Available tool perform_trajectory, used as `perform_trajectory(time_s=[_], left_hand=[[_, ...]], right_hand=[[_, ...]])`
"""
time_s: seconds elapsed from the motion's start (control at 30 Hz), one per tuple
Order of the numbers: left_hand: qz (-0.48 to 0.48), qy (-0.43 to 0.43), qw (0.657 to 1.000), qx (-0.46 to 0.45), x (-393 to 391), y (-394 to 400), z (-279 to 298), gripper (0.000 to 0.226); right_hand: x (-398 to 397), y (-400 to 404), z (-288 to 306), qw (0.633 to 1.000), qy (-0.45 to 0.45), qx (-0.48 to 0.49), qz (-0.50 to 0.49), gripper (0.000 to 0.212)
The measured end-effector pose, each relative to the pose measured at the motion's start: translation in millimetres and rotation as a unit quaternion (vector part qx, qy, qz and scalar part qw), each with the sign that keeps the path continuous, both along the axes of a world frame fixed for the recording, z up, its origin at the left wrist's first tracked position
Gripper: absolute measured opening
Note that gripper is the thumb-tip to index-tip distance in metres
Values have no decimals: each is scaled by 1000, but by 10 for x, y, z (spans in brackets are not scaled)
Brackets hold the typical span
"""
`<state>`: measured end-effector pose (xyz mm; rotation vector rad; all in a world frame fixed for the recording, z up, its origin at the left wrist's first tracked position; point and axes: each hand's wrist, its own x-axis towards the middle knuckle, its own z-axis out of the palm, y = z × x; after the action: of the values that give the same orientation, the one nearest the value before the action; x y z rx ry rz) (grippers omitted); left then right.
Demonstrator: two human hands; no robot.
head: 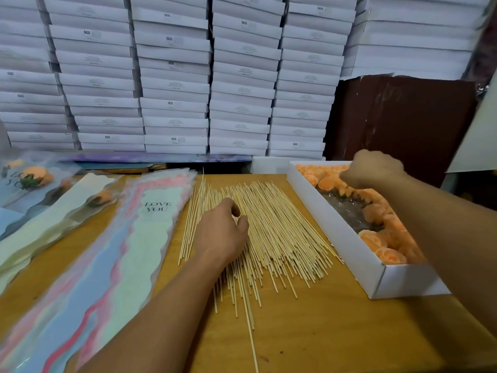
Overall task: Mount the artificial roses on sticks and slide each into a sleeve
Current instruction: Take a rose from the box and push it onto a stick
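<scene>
The left hand [222, 232] rests on the spread pile of thin bamboo sticks [271, 235] at the middle of the wooden surface [336, 332], fingertips curled and pinching among them. The right hand [373, 169] reaches into the long white cardboard box [349, 246] of peach artificial roses [387, 251], fingers curled downward; whether they hold a rose I cannot tell. Pastel printed paper sleeves [150, 224] lie left of the sticks
</scene>
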<state>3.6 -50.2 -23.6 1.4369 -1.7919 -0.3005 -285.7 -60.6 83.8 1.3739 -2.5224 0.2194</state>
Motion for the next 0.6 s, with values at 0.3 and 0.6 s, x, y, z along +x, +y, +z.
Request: perform_trajectory(time_s=[0.3,0.6], left_hand=[[-120,89,988,-32,-17,82,49,63],[-144,113,980,-76,9,3,4,51]], right_hand=[[1201,200,-97,980,-21,-26,197,25],[1754,194,-357,943,-179,40,278,30]])
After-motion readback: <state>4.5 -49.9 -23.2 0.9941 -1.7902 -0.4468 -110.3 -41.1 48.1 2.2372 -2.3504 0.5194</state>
